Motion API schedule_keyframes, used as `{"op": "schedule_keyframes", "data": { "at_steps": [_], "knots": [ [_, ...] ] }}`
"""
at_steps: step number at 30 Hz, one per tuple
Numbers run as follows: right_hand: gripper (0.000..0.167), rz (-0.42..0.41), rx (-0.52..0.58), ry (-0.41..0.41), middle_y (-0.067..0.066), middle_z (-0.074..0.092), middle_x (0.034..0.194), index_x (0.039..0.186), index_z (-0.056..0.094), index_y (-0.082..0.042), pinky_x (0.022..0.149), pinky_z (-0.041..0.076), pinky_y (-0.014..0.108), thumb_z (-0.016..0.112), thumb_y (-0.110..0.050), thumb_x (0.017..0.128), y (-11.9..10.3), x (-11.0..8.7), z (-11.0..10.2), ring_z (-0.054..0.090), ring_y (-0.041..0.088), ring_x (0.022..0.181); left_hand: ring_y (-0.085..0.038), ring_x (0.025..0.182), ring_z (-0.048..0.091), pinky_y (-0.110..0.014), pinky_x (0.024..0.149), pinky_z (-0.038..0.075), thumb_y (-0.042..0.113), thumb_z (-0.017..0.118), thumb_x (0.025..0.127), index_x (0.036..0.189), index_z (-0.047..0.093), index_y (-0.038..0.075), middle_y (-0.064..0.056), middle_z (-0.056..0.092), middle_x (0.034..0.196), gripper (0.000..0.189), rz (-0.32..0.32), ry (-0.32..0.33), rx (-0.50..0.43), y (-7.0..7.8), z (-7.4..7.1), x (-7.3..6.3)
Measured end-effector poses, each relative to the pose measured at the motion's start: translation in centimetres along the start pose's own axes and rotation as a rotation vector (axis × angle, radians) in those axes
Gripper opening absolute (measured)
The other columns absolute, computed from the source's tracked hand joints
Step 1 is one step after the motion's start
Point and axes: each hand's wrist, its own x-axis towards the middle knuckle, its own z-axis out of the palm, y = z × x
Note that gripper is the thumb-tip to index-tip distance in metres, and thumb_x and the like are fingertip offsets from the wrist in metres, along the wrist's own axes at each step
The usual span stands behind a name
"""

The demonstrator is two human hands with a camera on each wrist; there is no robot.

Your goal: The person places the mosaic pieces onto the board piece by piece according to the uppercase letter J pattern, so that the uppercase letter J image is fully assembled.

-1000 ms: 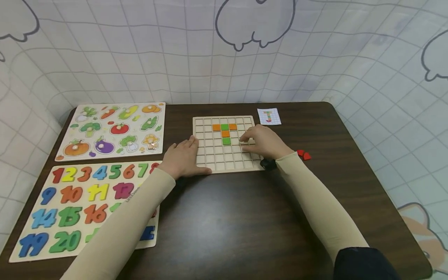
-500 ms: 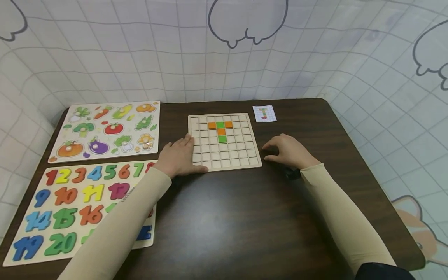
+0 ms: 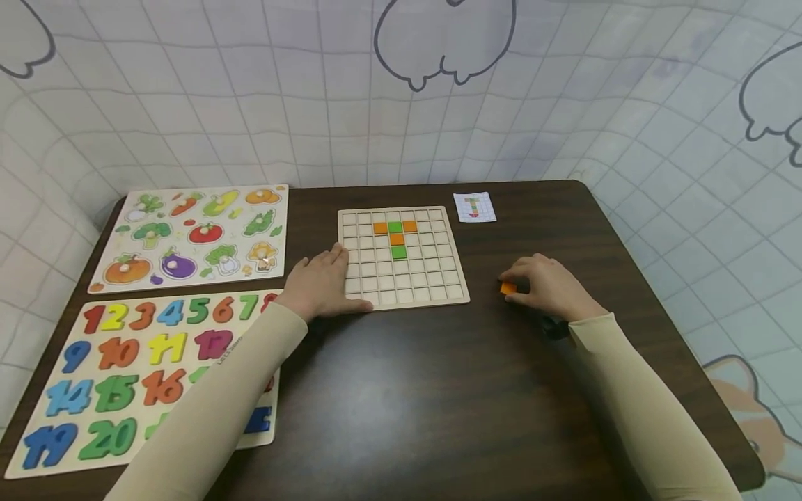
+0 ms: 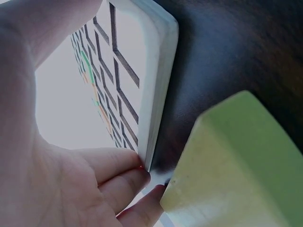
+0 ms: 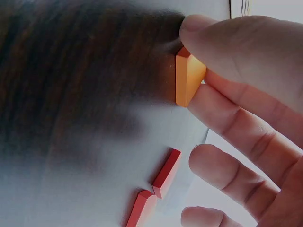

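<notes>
My left hand [image 3: 319, 284] rests at the left edge of a pale wooden grid board [image 3: 407, 282], its thumb along the near corner. Set in the board's upper cells are an orange tile [image 3: 397, 239], a green tile [image 3: 399, 252] below it, and a row of orange, green and orange above. Right of the board, my right hand [image 3: 550, 287] pinches a loose orange square tile [image 5: 182, 80] between thumb and fingers, low over the dark table. Two red pieces [image 5: 167, 173] lie near its fingers in the right wrist view; the hand hides them in the head view.
A small pattern card [image 3: 474, 207] lies behind the board to the right. To the left are a vegetable puzzle board [image 3: 188, 240] and a number puzzle board [image 3: 138, 379], partly under the left forearm. Fabric walls [image 3: 376, 139] surround the table [image 3: 407, 390].
My right hand has left the board and moved right over the table, and now pinches an orange tile. The left hand stays at the board's edge.
</notes>
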Motion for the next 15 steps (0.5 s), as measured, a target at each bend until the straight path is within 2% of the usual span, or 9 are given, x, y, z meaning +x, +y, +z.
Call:
{"op": "schedule_keyframes", "data": {
  "at_steps": [10, 15],
  "knots": [
    [0.031, -0.022, -0.027, 0.006, 0.010, 0.075, 0.117, 0.117, 0.079, -0.010, 0.106, 0.045, 0.064, 0.083, -0.018, 0.088, -0.29, 0.03, 0.48, 0.065, 0.035, 0.112, -0.037, 0.156, 0.035, -0.062, 0.124, 0.032, 0.076, 0.068, 0.082, 0.163, 0.028, -0.001, -0.019, 0.026, 0.172, 0.119, 0.006, -0.005, 0.004, 0.05, 0.36, -0.13],
    [0.033, 0.008, -0.063, 0.015, 0.010, 0.076, 0.114, 0.116, 0.080, -0.011, 0.101, 0.048, 0.061, 0.084, -0.023, 0.087, -0.09, 0.45, 0.43, 0.066, 0.034, 0.108, -0.037, 0.156, 0.036, -0.062, 0.124, 0.032, 0.076, 0.069, 0.081, 0.162, 0.028, -0.001, -0.018, 0.027, 0.172, 0.119, -0.002, 0.005, 0.007, -0.20, 0.11, -0.08]
  ]
}}
